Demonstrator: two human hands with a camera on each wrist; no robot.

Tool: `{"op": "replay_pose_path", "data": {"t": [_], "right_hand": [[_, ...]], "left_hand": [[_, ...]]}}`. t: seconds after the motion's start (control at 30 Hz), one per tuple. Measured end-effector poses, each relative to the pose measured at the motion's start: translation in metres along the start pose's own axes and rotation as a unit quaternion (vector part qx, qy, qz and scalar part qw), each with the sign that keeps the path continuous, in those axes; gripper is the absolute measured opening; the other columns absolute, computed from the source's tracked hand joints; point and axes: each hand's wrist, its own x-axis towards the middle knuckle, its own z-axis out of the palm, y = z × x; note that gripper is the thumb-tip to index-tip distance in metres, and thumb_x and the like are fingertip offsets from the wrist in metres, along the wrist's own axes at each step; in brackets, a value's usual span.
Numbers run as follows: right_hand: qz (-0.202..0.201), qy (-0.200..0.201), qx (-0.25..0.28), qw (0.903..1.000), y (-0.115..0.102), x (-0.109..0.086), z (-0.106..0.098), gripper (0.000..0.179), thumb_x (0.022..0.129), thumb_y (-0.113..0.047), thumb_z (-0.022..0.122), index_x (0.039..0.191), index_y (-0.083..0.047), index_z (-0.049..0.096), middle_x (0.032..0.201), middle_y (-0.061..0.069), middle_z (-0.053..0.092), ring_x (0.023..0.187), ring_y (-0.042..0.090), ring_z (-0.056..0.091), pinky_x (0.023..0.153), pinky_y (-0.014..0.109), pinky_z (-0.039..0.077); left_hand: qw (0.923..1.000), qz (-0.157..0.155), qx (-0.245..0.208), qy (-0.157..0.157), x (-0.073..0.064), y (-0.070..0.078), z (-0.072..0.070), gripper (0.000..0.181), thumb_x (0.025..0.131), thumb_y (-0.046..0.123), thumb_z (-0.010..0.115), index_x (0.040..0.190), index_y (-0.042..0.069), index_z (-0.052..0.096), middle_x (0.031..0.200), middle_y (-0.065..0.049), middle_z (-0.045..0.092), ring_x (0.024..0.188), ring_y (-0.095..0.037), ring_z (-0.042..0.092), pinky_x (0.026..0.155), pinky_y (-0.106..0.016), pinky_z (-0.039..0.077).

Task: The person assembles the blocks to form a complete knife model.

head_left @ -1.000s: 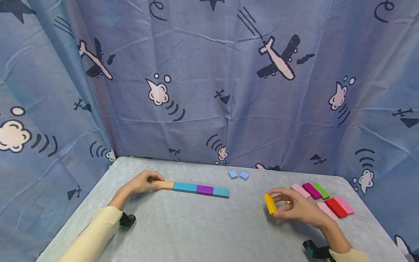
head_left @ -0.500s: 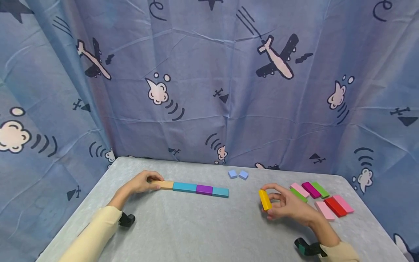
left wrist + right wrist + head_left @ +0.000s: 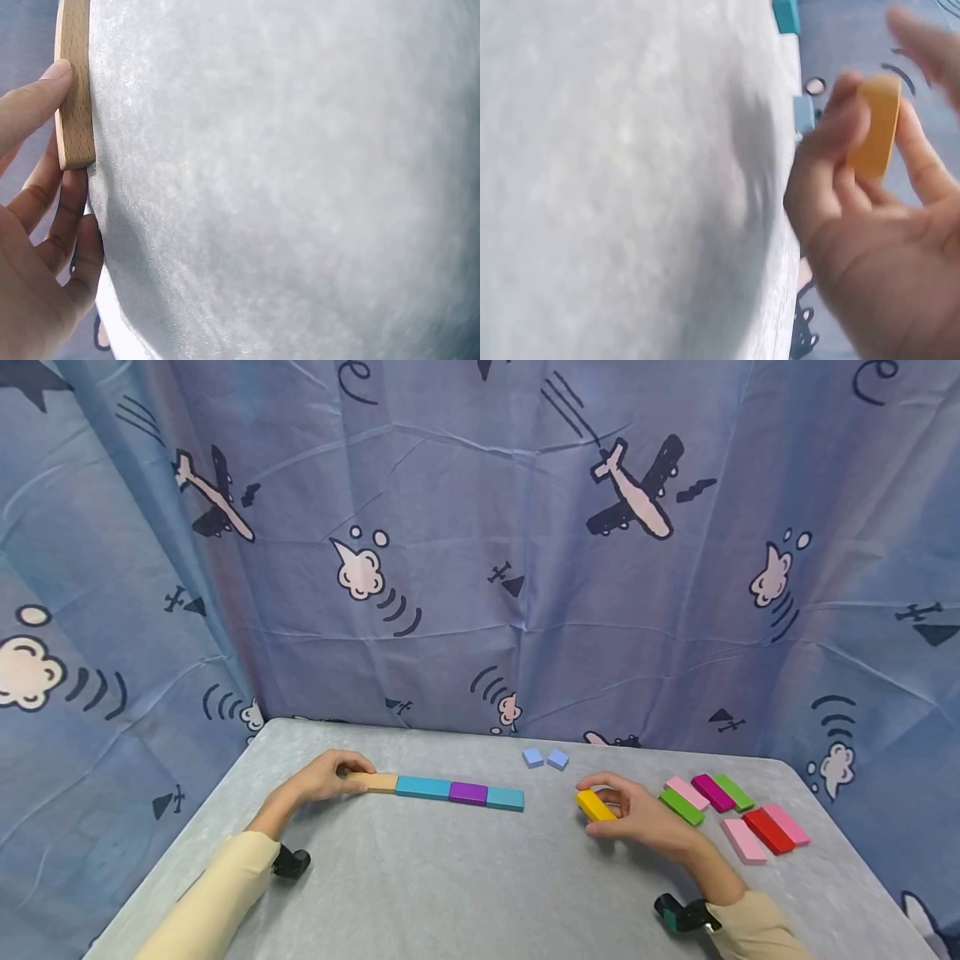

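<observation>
My left hand (image 3: 327, 777) pinches the plain wooden block (image 3: 381, 783) at the left end of a straight row on the table. Thumb and fingers sit on opposite sides of its wood-grained end (image 3: 76, 112) in the left wrist view. Rightward along the row come a long teal block (image 3: 423, 788), a purple block (image 3: 468, 794) and a shorter teal block (image 3: 506, 799). Right of that end, my right hand (image 3: 647, 814) holds a yellow block (image 3: 596, 806) above the table between thumb and fingers. The right wrist view shows the yellow block too, partly covered by the thumb.
Two small light-blue blocks (image 3: 545, 759) lie behind the row near the table's back edge. At the right are a green block (image 3: 682, 807), a magenta block (image 3: 712, 793), a red block (image 3: 768, 832) and several others. A patterned curtain (image 3: 450, 568) hangs behind the table.
My right hand has moved left with the yellow block and turned it toward the row's direction. A green block behind that hand has come into sight. The left hand keeps its place.
</observation>
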Motion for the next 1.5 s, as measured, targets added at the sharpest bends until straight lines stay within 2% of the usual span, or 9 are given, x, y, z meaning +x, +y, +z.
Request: {"op": "replay_pose_path", "data": {"t": [0.07, 0.23, 0.3, 0.4, 0.53, 0.7, 0.83, 0.97, 1.5], "right_hand": [[-0.015, 0.002, -0.035, 0.9993, -0.001, 0.004, 0.003, 0.051, 0.092, -0.006, 0.077, 0.137, 0.003, 0.054, 0.127, 0.021, 0.058, 0.104, 0.031, 0.058, 0.08, 0.031, 0.05], [-0.045, -0.018, -0.083, 0.9954, -0.004, 0.015, 0.009, 0.048, 0.093, -0.005, 0.075, 0.136, 0.003, 0.056, 0.127, 0.023, 0.06, 0.097, 0.025, 0.063, 0.078, 0.029, 0.052], [-0.042, -0.021, -0.094, 0.9945, -0.005, 0.019, 0.01, 0.05, 0.092, -0.007, 0.076, 0.137, 0.003, 0.055, 0.125, 0.02, 0.063, 0.095, 0.023, 0.063, 0.078, 0.027, 0.051], [-0.029, -0.025, -0.105, 0.9938, -0.008, 0.025, 0.012, 0.048, 0.092, -0.008, 0.077, 0.133, 0.002, 0.055, 0.111, 0.013, 0.069, 0.088, 0.022, 0.06, 0.072, 0.026, 0.046], [-0.027, -0.021, -0.118, 0.9924, -0.009, 0.031, 0.014, 0.038, 0.091, -0.01, 0.078, 0.124, 0.0, 0.06, 0.108, 0.009, 0.069, 0.091, 0.025, 0.06, 0.076, 0.027, 0.047], [-0.056, -0.012, -0.148, 0.9872, -0.008, 0.039, 0.017, 0.029, 0.09, -0.011, 0.08, 0.115, -0.006, 0.067, 0.112, 0.006, 0.067, 0.099, 0.027, 0.06, 0.088, 0.029, 0.049], [-0.075, -0.009, -0.167, 0.983, -0.007, 0.047, 0.02, 0.026, 0.087, -0.009, 0.082, 0.11, -0.006, 0.07, 0.107, 0.004, 0.067, 0.095, 0.026, 0.059, 0.086, 0.032, 0.05], [-0.072, -0.002, -0.188, 0.9794, -0.006, 0.055, 0.023, 0.027, 0.084, -0.008, 0.084, 0.108, -0.005, 0.072, 0.103, 0.002, 0.067, 0.091, 0.023, 0.058, 0.083, 0.031, 0.05], [-0.066, -0.006, -0.2, 0.9776, -0.006, 0.072, 0.031, 0.027, 0.079, -0.004, 0.087, 0.103, -0.003, 0.073, 0.092, 0.0, 0.066, 0.083, 0.019, 0.058, 0.077, 0.03, 0.05]], "left_hand": [[1.0, 0.002, 0.003, 0.0, 0.001, -0.001, -0.001, 0.02, 0.089, 0.003, 0.078, 0.109, 0.001, 0.074, 0.101, -0.007, 0.072, 0.092, -0.023, 0.061, 0.082, -0.038, 0.048], [1.0, 0.007, 0.004, 0.0, 0.001, 0.0, -0.002, 0.021, 0.089, 0.004, 0.078, 0.11, 0.001, 0.074, 0.102, -0.007, 0.072, 0.093, -0.024, 0.061, 0.083, -0.04, 0.048], [1.0, 0.007, 0.003, -0.001, 0.001, 0.0, -0.002, 0.021, 0.089, 0.004, 0.078, 0.109, 0.001, 0.074, 0.102, -0.007, 0.072, 0.092, -0.024, 0.061, 0.083, -0.04, 0.048], [1.0, 0.005, 0.003, -0.002, 0.0, 0.0, -0.002, 0.021, 0.089, 0.004, 0.078, 0.109, 0.001, 0.074, 0.102, -0.007, 0.073, 0.092, -0.024, 0.061, 0.083, -0.041, 0.048], [1.0, 0.004, 0.001, -0.002, 0.0, 0.0, -0.002, 0.021, 0.089, 0.004, 0.078, 0.109, 0.001, 0.074, 0.102, -0.007, 0.073, 0.093, -0.024, 0.061, 0.083, -0.039, 0.048], [1.0, 0.004, 0.002, -0.002, 0.0, 0.0, -0.002, 0.02, 0.09, 0.003, 0.078, 0.109, 0.001, 0.074, 0.102, -0.007, 0.072, 0.093, -0.023, 0.062, 0.083, -0.039, 0.048], [1.0, 0.003, 0.002, -0.004, 0.0, 0.0, -0.002, 0.021, 0.09, 0.003, 0.078, 0.11, 0.001, 0.074, 0.102, -0.007, 0.072, 0.092, -0.023, 0.062, 0.083, -0.039, 0.048], [1.0, -0.001, 0.001, -0.005, 0.0, 0.0, -0.002, 0.021, 0.09, 0.004, 0.078, 0.11, 0.001, 0.074, 0.103, -0.007, 0.072, 0.093, -0.023, 0.061, 0.083, -0.038, 0.048], [1.0, 0.006, 0.002, -0.003, 0.001, -0.003, -0.002, 0.021, 0.09, 0.004, 0.078, 0.11, 0.001, 0.075, 0.102, -0.006, 0.073, 0.092, -0.022, 0.062, 0.083, -0.038, 0.048]]}}
